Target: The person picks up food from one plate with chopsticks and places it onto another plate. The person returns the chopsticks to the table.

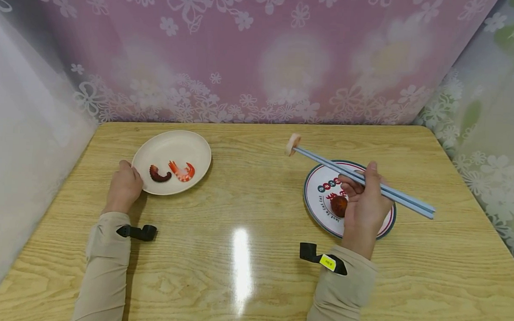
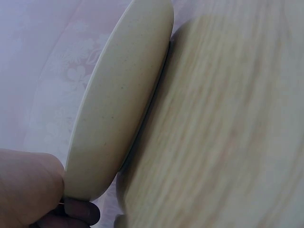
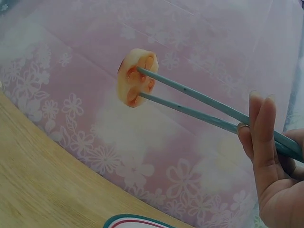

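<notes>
My right hand (image 1: 368, 204) grips a pair of light-blue chopsticks (image 1: 325, 162) over the patterned plate. At their tips is a pale slice with holes, like lotus root (image 3: 137, 78), held up above the tabletop; the tips sit in or against its holes. On the left, my left hand (image 1: 125, 186) pinches the near-left rim of a cream plate (image 1: 185, 151), fingers partly under it in the left wrist view. A dark red octopus tentacle (image 1: 159, 175) and an orange-and-white shrimp (image 1: 183, 172) lie on that plate.
A white plate (image 1: 312, 200) with a dark rim and printed lettering stands at the right, bearing a brown ball (image 1: 338, 207) partly behind my right hand. The wooden table (image 1: 221, 216) reaches back to a pink floral curtain (image 1: 252, 61).
</notes>
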